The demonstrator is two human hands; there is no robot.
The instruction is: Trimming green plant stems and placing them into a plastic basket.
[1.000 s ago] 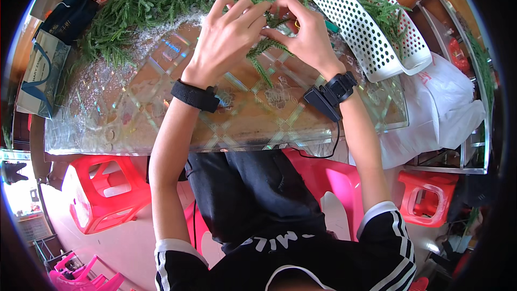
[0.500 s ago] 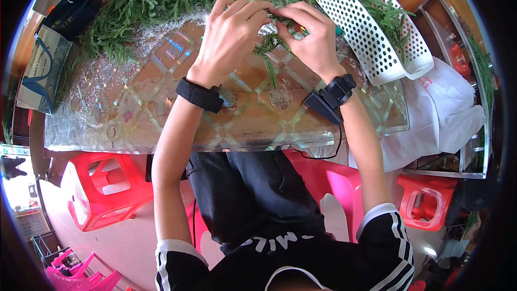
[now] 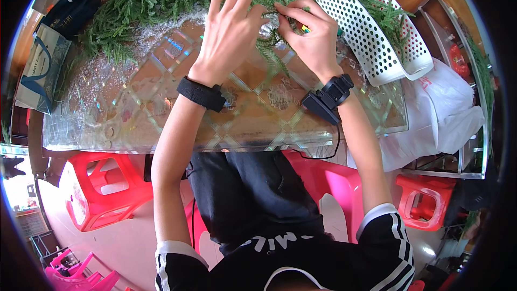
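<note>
My right hand (image 3: 314, 37) is closed in a pinch on the stem of a green artificial pine sprig (image 3: 276, 60), whose needled twigs hang down over the table. Beside it, my left hand (image 3: 230, 37) has its fingers apart, the index finger stretched out toward the far side. Its thumb lies close to the sprig; I see nothing held in it. Just beyond both hands spreads a large heap of green pine branches (image 3: 156, 0). A small yellow and green thing shows behind my right fingers, too covered to name.
Clear patterned sheeting covers the table (image 3: 253, 118), with white flakes scattered near the heap. At the right stands a white perforated basket (image 3: 353, 27) holding more branches, beside a white plastic bag (image 3: 444, 108). Left are a paper bag (image 3: 40, 73) and a red stool (image 3: 105, 191).
My left hand has drawn away from the right one and its fingers have spread, the index finger straightening. My right hand keeps its pinch, and the sprig has swung slightly right.
</note>
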